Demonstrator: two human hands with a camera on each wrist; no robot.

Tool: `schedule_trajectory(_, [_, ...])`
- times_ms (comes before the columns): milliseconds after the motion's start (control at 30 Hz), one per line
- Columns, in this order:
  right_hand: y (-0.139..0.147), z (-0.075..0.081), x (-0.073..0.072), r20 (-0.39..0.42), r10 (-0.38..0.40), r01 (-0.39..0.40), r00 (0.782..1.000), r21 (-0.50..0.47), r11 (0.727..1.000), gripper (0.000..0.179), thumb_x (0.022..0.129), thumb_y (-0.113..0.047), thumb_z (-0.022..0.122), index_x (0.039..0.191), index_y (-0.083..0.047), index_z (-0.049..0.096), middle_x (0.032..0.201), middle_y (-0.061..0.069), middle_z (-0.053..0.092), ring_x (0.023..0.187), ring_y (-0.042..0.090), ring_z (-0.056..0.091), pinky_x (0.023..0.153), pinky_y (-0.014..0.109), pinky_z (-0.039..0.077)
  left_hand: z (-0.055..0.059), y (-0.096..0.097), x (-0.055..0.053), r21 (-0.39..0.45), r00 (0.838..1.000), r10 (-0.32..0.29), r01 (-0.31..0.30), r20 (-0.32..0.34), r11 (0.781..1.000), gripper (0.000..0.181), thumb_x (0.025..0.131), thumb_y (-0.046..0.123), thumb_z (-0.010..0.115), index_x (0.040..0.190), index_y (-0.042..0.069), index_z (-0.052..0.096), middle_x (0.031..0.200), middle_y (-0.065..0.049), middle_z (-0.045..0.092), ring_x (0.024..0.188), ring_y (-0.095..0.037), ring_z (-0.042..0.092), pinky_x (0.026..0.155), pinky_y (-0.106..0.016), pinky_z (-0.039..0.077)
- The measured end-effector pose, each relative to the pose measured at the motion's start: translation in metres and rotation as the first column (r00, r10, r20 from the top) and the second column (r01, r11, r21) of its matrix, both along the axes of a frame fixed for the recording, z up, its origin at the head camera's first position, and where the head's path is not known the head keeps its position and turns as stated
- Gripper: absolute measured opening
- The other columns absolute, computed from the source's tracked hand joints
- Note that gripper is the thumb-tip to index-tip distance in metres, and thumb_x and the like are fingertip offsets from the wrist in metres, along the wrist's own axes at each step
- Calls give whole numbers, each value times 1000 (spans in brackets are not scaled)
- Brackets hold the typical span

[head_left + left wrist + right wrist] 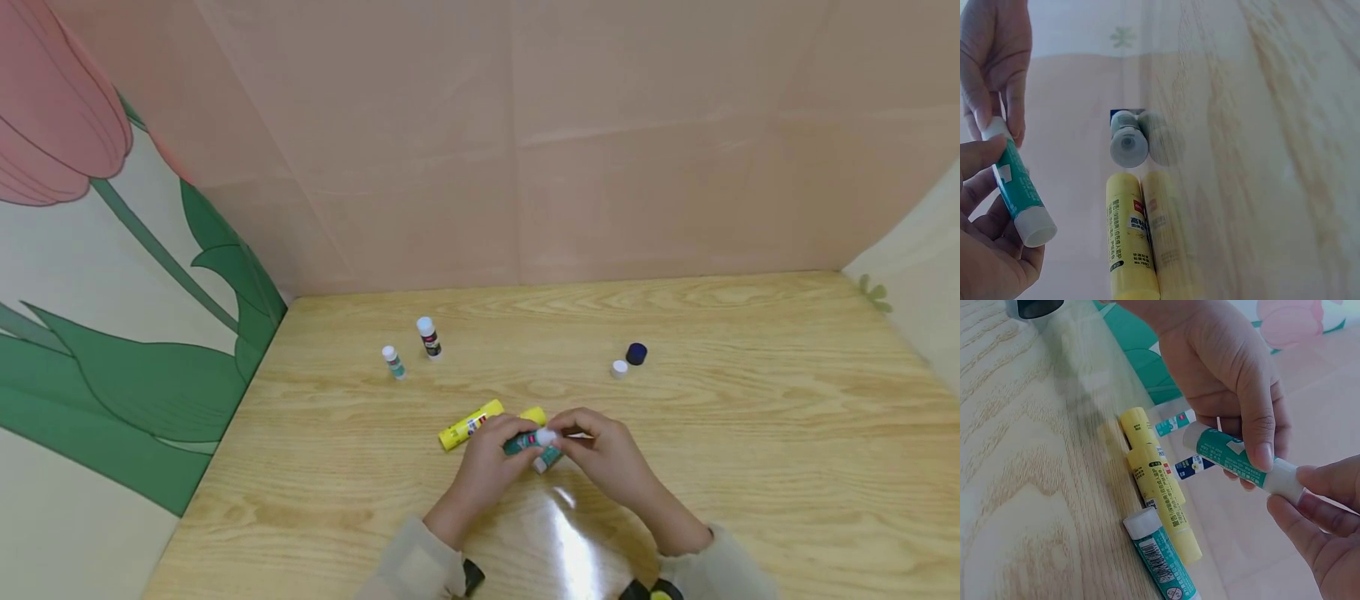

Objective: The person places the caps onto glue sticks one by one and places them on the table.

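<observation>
My left hand (pixel 486 460) grips the green body of a white-capped glue stick (pixel 1229 456) and holds it above the table. At the stick's white cap, the fingertips of my right hand (pixel 609 460) pinch from the other side. The cap appears to be on the stick. Below the hands lies another green glue stick (pixel 1163 562), on its side. Two yellow glue sticks lie near it: one (pixel 470 425) to the left, the other (pixel 533 414) partly hidden behind the hands in the head view.
Farther back on the left stand a small green glue stick (pixel 393 362) and a dark-labelled one (pixel 430 337), both with white caps. A white cap (pixel 619 368) and a dark blue cap (pixel 636 354) sit at the back right of the wooden table (pixel 750 433).
</observation>
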State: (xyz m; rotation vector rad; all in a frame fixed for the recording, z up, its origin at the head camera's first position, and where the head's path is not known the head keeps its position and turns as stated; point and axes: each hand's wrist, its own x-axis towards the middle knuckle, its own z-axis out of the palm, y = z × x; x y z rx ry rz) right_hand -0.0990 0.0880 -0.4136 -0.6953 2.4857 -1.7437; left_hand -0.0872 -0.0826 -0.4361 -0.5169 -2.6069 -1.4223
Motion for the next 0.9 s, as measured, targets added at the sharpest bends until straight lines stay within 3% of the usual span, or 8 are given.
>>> schedule_trajectory(467, [4,-5,-5,58,53,-53,997,5,999,16,79,2,58,94,1,57,94,9,56,88,25,54,72,25,47,-4,1,-6,-115,998,-58,56,-12,992,22,79,19,63,99,9,60,95,3,58,82,-5,51,70,-17,42])
schedule_trajectory(733, [12,-5,-7,50,50,-50,998,5,999,19,79,0,59,98,4,55,95,12,56,88,26,55,72,26,47,-4,2,-10,-171,999,-12,19,43,985,24,79,24,63,99,10,60,96,3,57,84,-6,50,72,-19,42])
schedule_trajectory(900, [18,-3,-8,29,10,-11,1000,35,999,19,80,-2,58,98,4,56,95,11,57,87,25,55,71,26,48,-2,2,-14,-215,997,16,1,79,977,25,79,25,63,99,10,60,90,5,53,77,-6,47,65,-18,41])
